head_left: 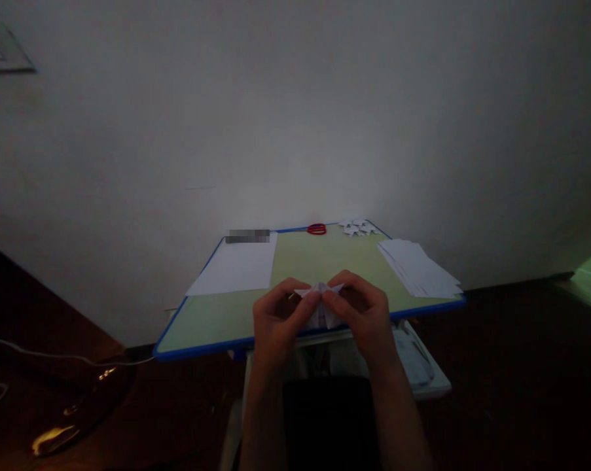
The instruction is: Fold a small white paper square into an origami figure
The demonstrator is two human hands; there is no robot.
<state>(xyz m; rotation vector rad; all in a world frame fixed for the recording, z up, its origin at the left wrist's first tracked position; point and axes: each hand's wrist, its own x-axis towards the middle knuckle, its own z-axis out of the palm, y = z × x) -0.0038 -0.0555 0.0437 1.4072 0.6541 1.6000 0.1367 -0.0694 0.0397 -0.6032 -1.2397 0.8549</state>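
Note:
Both my hands meet over the near edge of a small green table (216,317) with a blue rim. My left hand (278,320) and my right hand (366,314) pinch a small folded white paper piece (321,302) between thumbs and fingertips. The paper has pointed flaps sticking out to either side. It is held a little above the tabletop, close to my body.
A white sheet (236,268) lies at the table's left. A stack of white sheets (417,267) lies at the right. Red scissors (317,229) and a pile of small folded paper pieces (358,227) sit at the far edge by the wall. A cable (54,356) runs across the dark floor at left.

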